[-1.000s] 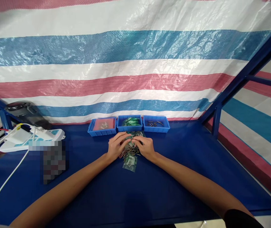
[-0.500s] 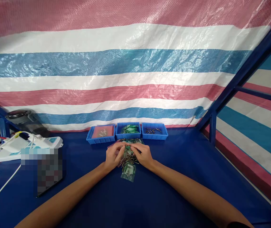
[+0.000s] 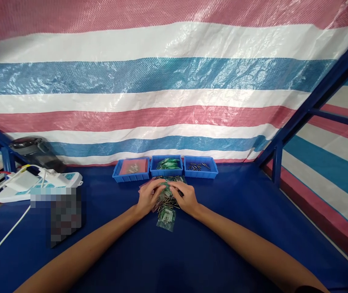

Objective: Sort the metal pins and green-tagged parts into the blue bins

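My bare left forearm (image 3: 85,249) runs in from eight o'clock and points toward two; my bare right forearm (image 3: 247,245) comes from four and points toward ten. My left hand (image 3: 146,197) and right hand (image 3: 188,197) face each other just below centre, toward six o'clock, their fingers (image 3: 156,182) curved inward. The two sets of fingertips sit close together, each thumb nearer me than its index finger. Whether either hand pinches is too small for me to tell.
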A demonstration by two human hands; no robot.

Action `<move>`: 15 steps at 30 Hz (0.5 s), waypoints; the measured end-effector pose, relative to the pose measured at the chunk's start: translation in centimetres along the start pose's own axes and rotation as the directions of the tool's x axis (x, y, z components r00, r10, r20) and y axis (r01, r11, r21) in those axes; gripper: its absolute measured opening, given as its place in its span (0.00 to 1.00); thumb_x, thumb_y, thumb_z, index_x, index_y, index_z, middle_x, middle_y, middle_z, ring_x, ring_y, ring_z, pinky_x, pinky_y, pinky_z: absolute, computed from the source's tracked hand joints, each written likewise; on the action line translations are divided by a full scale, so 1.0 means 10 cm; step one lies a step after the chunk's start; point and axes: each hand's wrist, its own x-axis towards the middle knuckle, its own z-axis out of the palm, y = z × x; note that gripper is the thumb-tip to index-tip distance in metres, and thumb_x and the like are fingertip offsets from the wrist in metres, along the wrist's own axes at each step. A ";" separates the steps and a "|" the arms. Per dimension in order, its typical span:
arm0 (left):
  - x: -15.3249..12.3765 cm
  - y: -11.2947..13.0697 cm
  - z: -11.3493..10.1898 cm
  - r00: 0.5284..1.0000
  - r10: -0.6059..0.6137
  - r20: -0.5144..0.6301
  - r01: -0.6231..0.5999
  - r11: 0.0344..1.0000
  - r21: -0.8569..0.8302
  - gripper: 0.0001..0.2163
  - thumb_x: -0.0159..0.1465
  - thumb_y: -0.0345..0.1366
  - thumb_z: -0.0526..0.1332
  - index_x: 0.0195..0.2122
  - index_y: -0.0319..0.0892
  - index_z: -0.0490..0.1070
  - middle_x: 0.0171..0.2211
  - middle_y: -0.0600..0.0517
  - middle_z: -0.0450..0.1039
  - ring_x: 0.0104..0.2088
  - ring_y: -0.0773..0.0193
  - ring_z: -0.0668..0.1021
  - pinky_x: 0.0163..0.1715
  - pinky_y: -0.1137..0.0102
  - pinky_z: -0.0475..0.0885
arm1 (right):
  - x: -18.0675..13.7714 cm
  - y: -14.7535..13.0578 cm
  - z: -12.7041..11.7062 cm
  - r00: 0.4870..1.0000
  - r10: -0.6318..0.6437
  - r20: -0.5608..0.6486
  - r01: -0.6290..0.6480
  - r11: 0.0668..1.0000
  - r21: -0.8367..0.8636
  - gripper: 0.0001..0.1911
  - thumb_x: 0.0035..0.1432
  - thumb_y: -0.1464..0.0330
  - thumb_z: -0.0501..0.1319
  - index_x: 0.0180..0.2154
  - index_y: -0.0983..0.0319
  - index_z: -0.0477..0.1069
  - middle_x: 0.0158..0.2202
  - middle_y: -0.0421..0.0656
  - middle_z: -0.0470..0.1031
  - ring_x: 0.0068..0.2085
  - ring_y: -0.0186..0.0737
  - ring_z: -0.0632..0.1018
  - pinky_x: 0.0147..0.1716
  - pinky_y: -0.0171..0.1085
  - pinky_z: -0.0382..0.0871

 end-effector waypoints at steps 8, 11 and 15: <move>0.01 0.03 -0.02 0.999 -0.049 0.021 0.048 0.998 0.049 0.08 0.62 0.35 0.60 0.42 0.41 0.71 0.27 0.54 0.77 0.23 0.70 0.77 0.26 0.77 0.70 | -0.01 -0.01 0.01 0.998 0.019 0.063 -0.016 0.999 -0.052 0.10 0.63 0.68 0.52 0.36 0.63 0.72 0.29 0.43 0.74 0.29 0.35 0.73 0.31 0.33 0.66; 0.02 0.05 -0.03 0.998 -0.053 0.034 0.050 0.995 0.087 0.06 0.62 0.36 0.61 0.35 0.40 0.74 0.28 0.53 0.77 0.26 0.69 0.76 0.28 0.76 0.69 | 0.00 -0.04 -0.01 0.993 0.118 0.007 -0.118 0.993 -0.001 0.11 0.63 0.67 0.52 0.33 0.63 0.71 0.29 0.42 0.73 0.29 0.34 0.72 0.31 0.33 0.65; 0.04 0.07 -0.03 0.994 -0.110 0.002 0.109 0.991 0.075 0.11 0.64 0.36 0.57 0.28 0.38 0.73 0.24 0.52 0.74 0.25 0.69 0.75 0.28 0.75 0.68 | 0.15 0.00 -0.10 0.897 0.408 -0.167 -0.371 0.903 0.216 0.12 0.60 0.62 0.56 0.29 0.62 0.69 0.21 0.37 0.66 0.23 0.31 0.67 0.24 0.31 0.61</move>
